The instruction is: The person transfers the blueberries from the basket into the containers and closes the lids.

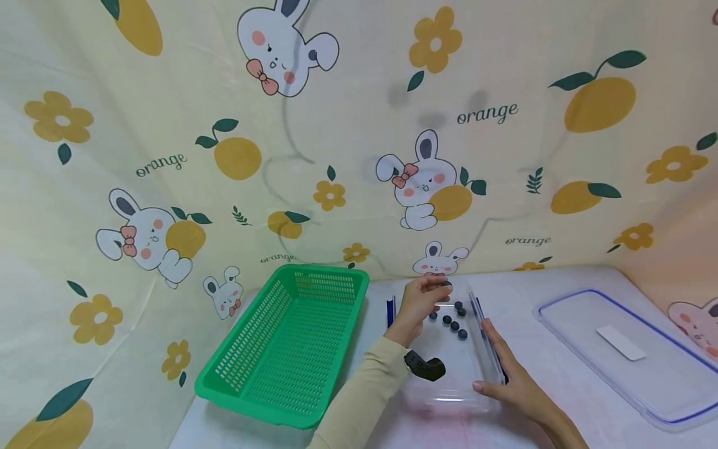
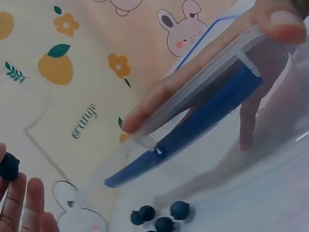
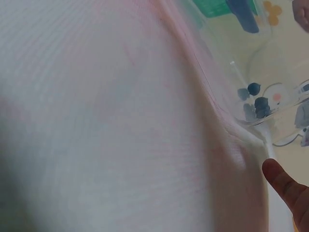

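Between the fingertips of my left hand is a blueberry, pinched above the far end of a clear plastic container. Several more blueberries lie inside this container, mostly toward its far end. My right hand rests against the container's right side, its fingers stretched along the outer wall and the thumb extended toward the near corner. A raised blue locking flap shows beside those fingers in the left wrist view. The right wrist view catches just the thumb of that hand.
Left of the container stands a green perforated basket with nothing visible in it. A clear lid with a blue seal lies flat at the right, bearing a white strip. Behind the table hangs a patterned cloth.
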Tool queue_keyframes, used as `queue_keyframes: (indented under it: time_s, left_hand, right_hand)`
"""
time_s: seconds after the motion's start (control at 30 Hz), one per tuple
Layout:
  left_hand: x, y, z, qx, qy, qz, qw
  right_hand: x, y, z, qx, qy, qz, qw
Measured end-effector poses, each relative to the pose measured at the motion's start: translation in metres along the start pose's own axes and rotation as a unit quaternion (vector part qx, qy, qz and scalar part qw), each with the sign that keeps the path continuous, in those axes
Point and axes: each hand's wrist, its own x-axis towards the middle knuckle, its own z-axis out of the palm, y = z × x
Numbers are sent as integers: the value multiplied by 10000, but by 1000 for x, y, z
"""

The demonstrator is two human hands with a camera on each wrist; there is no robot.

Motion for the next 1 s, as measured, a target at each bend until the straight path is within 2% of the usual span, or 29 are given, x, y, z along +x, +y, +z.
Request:
queue_keyframes:
  time_s: [0.27,0.4,0.57,0.67,0.83,1.0]
  left_hand:
    - [13,-22,22,-313,707,57,9970]
    - [19,-29,29,-203,1002,174,9946]
    - [28,-42,33,121,1284,-45,9916]
    - [32,-50,35,399,1349,-129,9900]
    - [33,-61,36,1190,1195,13,9857]
    - [30,-67,40,1615,1069,-205,9809]
  right_hand:
    - [-3,2,0,42,112,-321,9994]
    - [-3,4,0,171,131,-526,9984]
    - [-2,4,0,186,91,-477,9986]
    - [-3,4,-1,107,89,-480,9987]
    - [-3,2,-1,83,96,-447,9989]
    - [-2,2,0,76,75,-509,9986]
